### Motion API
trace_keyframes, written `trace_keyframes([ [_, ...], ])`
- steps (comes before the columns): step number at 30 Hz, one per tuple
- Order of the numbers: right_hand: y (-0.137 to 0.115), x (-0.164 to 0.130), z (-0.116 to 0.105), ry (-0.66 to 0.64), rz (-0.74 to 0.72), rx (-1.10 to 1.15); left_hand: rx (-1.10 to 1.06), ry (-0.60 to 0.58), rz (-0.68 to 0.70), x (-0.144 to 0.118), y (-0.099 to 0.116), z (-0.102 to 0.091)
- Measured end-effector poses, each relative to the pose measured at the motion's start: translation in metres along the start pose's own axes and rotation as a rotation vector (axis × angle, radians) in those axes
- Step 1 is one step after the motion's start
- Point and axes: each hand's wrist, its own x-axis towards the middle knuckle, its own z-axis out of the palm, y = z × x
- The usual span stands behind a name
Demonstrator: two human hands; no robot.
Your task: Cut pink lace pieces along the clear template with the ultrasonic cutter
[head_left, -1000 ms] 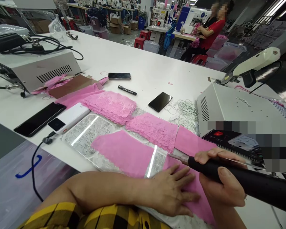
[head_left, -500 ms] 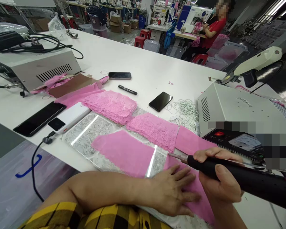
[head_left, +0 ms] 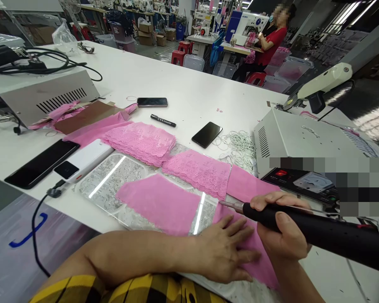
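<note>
Both hands are at work on the same spot: my left hand (head_left: 222,252) lies flat, fingers spread, pressing the pink fabric piece (head_left: 255,252) onto the patterned glass plate (head_left: 113,179), while my right hand (head_left: 282,229) is wrapped around the black handle of the cutting tool (head_left: 318,235), its metal tip (head_left: 229,205) poised just past my left fingertips. That closeness is the main hazard as I judge it: if the tip is hot or sharp, a small slip of the right hand toward me would bring it onto my left fingers. Fabric could also creep under my palm and spoil the cut, and the tip could catch the pink lace stack (head_left: 198,172) just beyond it. Right of my hands sits the grey control box (head_left: 303,143) with a red-lit switch and a dial; its labels are too small or blurred to read. Far ahead, a white sewing machine (head_left: 249,25) carries blue lettering I cannot make out for sure. Left of my hands lie a white power bank (head_left: 82,160) and a dark phone (head_left: 39,164). Ahead on the tabletop (head_left: 177,84), the black marker (head_left: 163,120) has white print, illegible from here.
</note>
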Motion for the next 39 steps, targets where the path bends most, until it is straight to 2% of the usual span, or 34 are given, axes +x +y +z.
trace_keyframes([
  [7, -0.003, 0.008, -0.005, 0.097, -0.017, 0.044, -0.011, -0.094, -0.002, 0.002, 0.0, -0.012],
  [17, -0.022, 0.017, -0.024, 0.126, 0.022, 0.016, 0.067, 0.102, 0.167, 0.004, -0.002, -0.008],
  [24, -0.023, 0.01, -0.027, 0.1, 0.073, 0.005, 0.091, 0.045, 0.119, 0.004, -0.003, -0.006],
  [39, -0.016, 0.009, -0.029, 0.058, 0.06, 0.001, 0.061, -0.021, 0.076, 0.002, -0.003, -0.006],
])
